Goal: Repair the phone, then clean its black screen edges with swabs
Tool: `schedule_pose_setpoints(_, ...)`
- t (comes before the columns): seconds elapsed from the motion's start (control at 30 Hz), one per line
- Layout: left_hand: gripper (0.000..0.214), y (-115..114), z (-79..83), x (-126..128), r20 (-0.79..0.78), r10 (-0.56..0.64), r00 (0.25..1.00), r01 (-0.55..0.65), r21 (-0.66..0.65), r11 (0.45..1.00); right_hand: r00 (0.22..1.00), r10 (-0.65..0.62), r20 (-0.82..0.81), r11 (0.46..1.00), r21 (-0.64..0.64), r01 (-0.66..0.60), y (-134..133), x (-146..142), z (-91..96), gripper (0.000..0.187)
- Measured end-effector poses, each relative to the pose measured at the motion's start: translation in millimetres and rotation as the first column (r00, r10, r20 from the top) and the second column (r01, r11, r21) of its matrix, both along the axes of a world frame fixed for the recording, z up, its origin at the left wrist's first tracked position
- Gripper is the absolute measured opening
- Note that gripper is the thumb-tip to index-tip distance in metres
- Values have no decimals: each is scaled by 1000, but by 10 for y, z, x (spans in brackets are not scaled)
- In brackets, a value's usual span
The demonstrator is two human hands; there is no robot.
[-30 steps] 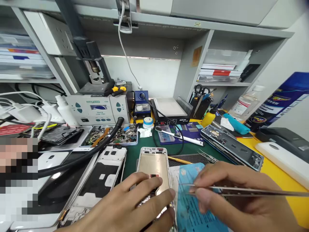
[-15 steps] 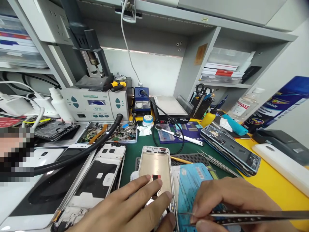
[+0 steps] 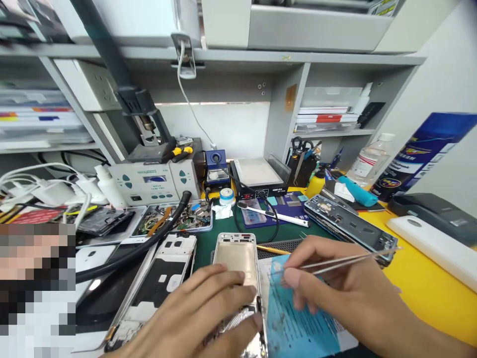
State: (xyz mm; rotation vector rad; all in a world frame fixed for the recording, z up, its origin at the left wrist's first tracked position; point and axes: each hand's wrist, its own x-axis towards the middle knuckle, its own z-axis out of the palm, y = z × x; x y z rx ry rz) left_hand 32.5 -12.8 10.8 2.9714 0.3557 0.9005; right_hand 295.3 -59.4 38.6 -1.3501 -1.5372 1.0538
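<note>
A gold-and-white phone frame (image 3: 238, 251) lies in front of me, its inner side up. My left hand (image 3: 208, 313) rests flat across it with fingers stretched out, hiding much of its lower half. Thin metal tweezers (image 3: 350, 259) are pinched in my right hand (image 3: 328, 288), above a blue printed sheet (image 3: 298, 318) at the right of the frame. The tweezer tips are partly hidden by my fingers, and I cannot tell whether anything is between them.
On the left lie another phone frame (image 3: 164, 283), a black hose (image 3: 167, 226) and a tray of circuit boards (image 3: 203, 226). Behind stand a soldering-station box (image 3: 152, 181) and a heating plate (image 3: 257, 173). A white-handled brush (image 3: 283, 216) and a blue-edged phone (image 3: 350, 226) lie to the right.
My right hand has risen and turned, and the tweezers now slant up to the right. My view has tilted up. The small red-and-black piece by my left fingers no longer shows.
</note>
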Motion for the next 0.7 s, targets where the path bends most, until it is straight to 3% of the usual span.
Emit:
schedule_pose_setpoints(0.03,28,9,39,-1,45,56,997,-55,-11,998,1000,-11,-23,1000,8,11,18,9,18,14)
schedule_pose_setpoints(0.1,28,15,125,13,96,298,950,-288,-104,952,998,-30,-54,999,27,31,45,21,51,15)
schedule_pose_setpoints(0.17,39,21,204,49,2,548,837,-529,-260,808,997,-35,-74,998,39,38,63,28,75,18)
schedule_pose_setpoints(0.27,60,46,263,136,-235,624,745,-644,-496,583,995,-34,-91,997,61,40,91,36,87,20)
schedule_pose_setpoints(0.33,63,71,259,205,-258,583,770,-582,-659,476,994,-40,-100,996,76,48,110,43,83,19)
schedule_pose_setpoints(0.43,64,122,229,290,-121,600,791,-373,-872,316,991,-46,-126,995,84,57,139,58,69,18)
schedule_pose_setpoints(0.57,70,226,235,309,-85,576,813,-219,-961,169,981,-40,-190,994,93,58,179,83,64,17)
schedule_pose_setpoints(0.7,26,328,311,235,-82,587,806,-119,-993,24,959,-22,-281,996,82,47,232,116,56,22)
